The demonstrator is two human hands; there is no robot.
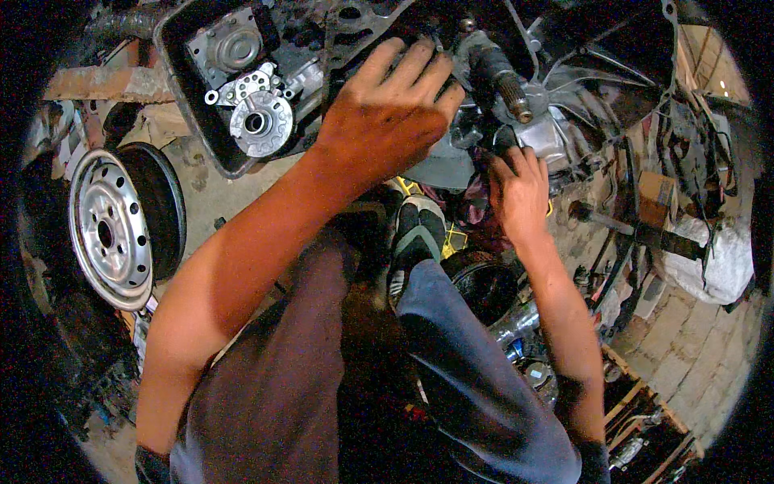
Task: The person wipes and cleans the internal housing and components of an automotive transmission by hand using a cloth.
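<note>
A large metal gearbox housing point(556, 137) lies at the top, with a splined shaft point(506, 85) standing out of it. Over the housing's left part reaches my left hand point(395, 105), its fingers bent down and their tips hidden. My right hand point(520, 194) is lower and to the right, below the shaft, with its fingers closed against a dark reddish cloth point(481, 202) by the housing's lower edge. A black tray point(222, 157) left of my left hand holds a round metal pump part point(262, 125) and a square metal cover point(234, 47).
A steel wheel rim point(109, 230) stands at the left. My shoe point(419, 226) is on the floor between my hands. On the right are a cardboard box point(657, 198), a white sack point(709, 254) and a metal bar point(637, 230). A wooden crate of parts point(645, 395) sits lower right.
</note>
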